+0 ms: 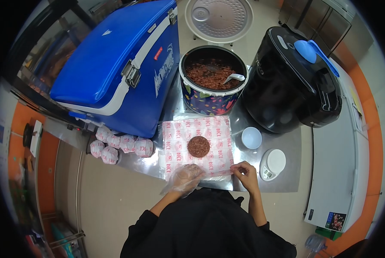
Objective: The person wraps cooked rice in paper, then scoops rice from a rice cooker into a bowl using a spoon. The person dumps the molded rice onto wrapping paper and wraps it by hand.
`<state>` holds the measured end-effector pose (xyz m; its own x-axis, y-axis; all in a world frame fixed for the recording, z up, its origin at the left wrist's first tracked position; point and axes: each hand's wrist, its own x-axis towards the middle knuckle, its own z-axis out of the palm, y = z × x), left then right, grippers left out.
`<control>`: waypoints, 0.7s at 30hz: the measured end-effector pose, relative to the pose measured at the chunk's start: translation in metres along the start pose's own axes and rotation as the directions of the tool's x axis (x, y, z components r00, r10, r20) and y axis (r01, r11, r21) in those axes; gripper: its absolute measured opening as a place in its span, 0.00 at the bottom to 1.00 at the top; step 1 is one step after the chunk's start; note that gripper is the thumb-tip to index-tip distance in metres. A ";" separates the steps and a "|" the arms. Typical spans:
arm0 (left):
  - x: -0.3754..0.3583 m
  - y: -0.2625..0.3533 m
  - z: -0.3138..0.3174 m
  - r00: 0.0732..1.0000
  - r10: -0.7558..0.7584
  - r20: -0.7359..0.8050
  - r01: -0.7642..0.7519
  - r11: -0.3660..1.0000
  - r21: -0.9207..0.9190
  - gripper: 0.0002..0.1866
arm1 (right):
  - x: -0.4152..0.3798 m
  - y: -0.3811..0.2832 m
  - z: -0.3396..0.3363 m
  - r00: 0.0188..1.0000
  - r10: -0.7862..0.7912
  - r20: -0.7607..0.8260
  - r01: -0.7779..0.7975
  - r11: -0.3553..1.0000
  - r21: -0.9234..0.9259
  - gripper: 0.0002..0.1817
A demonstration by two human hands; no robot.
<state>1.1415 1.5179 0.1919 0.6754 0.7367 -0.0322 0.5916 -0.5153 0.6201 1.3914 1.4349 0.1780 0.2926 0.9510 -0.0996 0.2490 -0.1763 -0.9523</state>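
Observation:
A stack of white wrapping paper (175, 137) with red print lies on the metal table in front of me. On its top sheet sits a round, flat portion of reddish-brown rice (198, 147). My right hand (245, 174), bare, pinches the front right corner of the sheet between thumb and fingers. My left hand (186, 177) wears a loose clear plastic glove. Its fingers are curled at the sheet's front edge, just below the rice; the glove partly blurs them. Behind the paper stands a flower-patterned pot (209, 101) of the same rice, with a white spoon (234, 78) in it.
Several wrapped round packs (128, 143) sit at the left, before a big blue cooler box (128, 64). At right are a light-blue bowl (252, 138), a white kitchen scale (273, 164) and a large black cooker (283, 81) with a blue ladle (306, 51) on its lid.

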 end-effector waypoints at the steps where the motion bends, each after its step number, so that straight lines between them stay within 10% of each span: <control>1: 0.001 0.003 -0.003 1.000 -0.002 -0.001 0.002 1.000 0.000 0.12 | 0.000 -0.001 -0.001 1.000 0.013 0.008 -0.013 1.000 -0.013 0.07; 4: 0.001 0.005 -0.007 0.991 -0.130 0.036 0.135 0.974 -0.180 0.13 | 0.001 -0.007 -0.003 1.000 0.006 0.029 -0.004 0.998 -0.058 0.06; 9: 0.003 -0.011 0.012 0.997 0.068 -0.022 -0.064 0.988 0.143 0.12 | 0.006 -0.009 -0.002 0.996 -0.044 0.080 0.053 0.992 -0.118 0.04; 21: 0.011 -0.001 -0.003 0.974 0.213 0.078 -0.223 0.961 0.162 0.12 | 0.012 -0.012 -0.004 0.988 -0.129 0.080 0.145 0.957 -0.251 0.05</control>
<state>1.1466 1.5283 0.1933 0.8181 0.5737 0.0401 0.4892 -0.7309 0.4758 1.3958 1.4472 0.1899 0.1835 0.9830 0.0011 0.5124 -0.0947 -0.8535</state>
